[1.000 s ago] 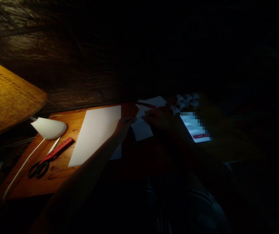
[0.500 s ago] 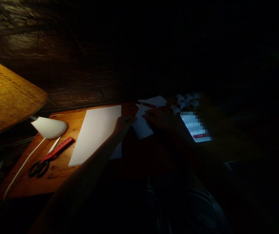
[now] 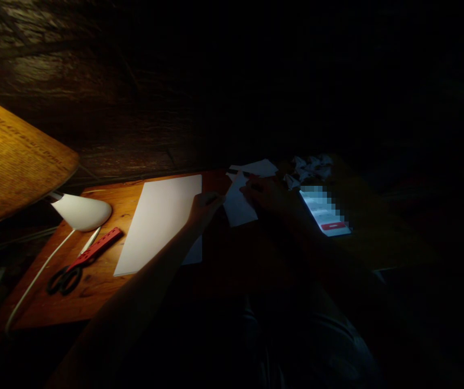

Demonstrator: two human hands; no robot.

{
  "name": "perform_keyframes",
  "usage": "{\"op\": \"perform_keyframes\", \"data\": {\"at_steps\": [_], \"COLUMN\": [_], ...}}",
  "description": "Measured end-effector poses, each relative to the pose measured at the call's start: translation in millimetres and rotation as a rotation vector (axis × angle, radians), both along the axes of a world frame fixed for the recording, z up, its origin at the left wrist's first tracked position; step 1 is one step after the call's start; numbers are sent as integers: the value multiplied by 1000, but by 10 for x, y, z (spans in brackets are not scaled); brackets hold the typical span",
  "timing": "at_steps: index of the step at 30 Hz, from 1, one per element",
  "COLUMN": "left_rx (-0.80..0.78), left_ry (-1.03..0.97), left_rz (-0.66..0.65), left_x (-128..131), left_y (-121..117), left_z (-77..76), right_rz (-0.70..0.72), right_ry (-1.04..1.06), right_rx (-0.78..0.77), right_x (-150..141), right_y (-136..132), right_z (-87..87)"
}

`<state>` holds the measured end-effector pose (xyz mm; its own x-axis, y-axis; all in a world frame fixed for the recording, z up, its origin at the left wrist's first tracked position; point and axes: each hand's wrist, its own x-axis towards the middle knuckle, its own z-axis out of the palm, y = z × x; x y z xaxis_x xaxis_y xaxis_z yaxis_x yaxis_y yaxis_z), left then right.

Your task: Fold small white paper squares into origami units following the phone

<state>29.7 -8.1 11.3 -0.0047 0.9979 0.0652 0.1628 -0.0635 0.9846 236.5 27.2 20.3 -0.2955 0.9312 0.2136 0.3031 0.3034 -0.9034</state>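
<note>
A small white sheet of paper (image 3: 240,208) is held between my two hands above the dark middle of the table. My left hand (image 3: 205,207) has its fingers closed at the paper's left edge. On the other side, my right hand (image 3: 262,193) pinches the paper's upper right edge; its fingers are dim and partly lost in shadow. Just beyond the hands lie more pieces of white paper (image 3: 262,167) with a dark, narrow object across them. A larger stack of white paper (image 3: 162,221) lies flat under and beside my left forearm.
On the left of the wooden table (image 3: 98,292) are scissors (image 3: 69,278), a red flat strip (image 3: 98,248) with holes and a white lamp base (image 3: 83,212) with a cord. A lit phone (image 3: 324,213) lies right, before several folded paper pieces (image 3: 310,167). A lampshade (image 3: 17,162) hangs left.
The small paper has shifted slightly right and turned a little in my hands. My right hand has moved slightly right. Other things stay where they were.
</note>
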Motion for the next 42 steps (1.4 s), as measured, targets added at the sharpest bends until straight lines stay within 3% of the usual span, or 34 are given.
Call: {"op": "perform_keyframes", "data": {"at_steps": [3,12,20,30,34,42], "left_rx": [79,102,35,1,-17,62], "left_ry": [68,-1,22,-74,-105,-66], "left_rz": [-2,-70,-78,-1,-26,11], "left_x": [-22,-1,24,44,48,20], "left_y": [21,-7,-8,-34,-41,-21], "left_z": [-15,21,22,14,26,30], "right_rz": [-23,11,183,209,222,300], "right_ry": [-17,-149,-244,-282,-338,-389], "right_rx": [14,-22,67,87,102,116], "right_x": [2,21,-67,-86,-63,-74], "right_y": [-10,-137,-197,-225,-250,-223], "right_z": [18,226,171,228,287,242]}}
